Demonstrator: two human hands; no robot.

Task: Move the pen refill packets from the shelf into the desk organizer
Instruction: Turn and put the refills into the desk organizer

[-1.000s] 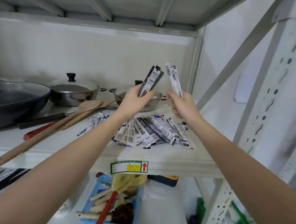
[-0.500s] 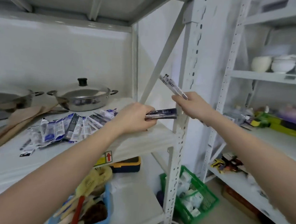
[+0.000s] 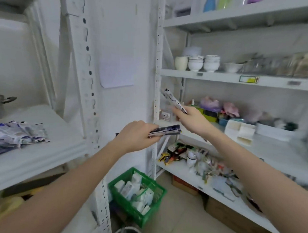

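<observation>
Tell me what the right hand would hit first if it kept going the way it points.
The right hand, gripping a refill packet, points up-left toward the white shelf upright. It would likely meet that first, though depth is unclear.

1. Open air lay between the two shelving units, and both hands were in it: the left hand [image 3: 137, 136] gripping dark pen refill packets [image 3: 165, 131], the right hand [image 3: 191, 119] pinching a white packet [image 3: 172, 100].
2. A perforated white upright [image 3: 157, 84] stood just behind the hands, at the right unit's near edge.
3. On that unit's middle shelf [image 3: 281, 151], a bare strip ran in front of the white desk organizer [image 3: 239, 131].
4. Behind the organizer, bags and containers [image 3: 220, 109] crowded the back of the shelf.
5. Below, a green basket [image 3: 137, 192] took up the floor between the units.
6. On the left shelf [image 3: 44, 156], the packet pile [image 3: 13, 136] covered part of the surface.
</observation>
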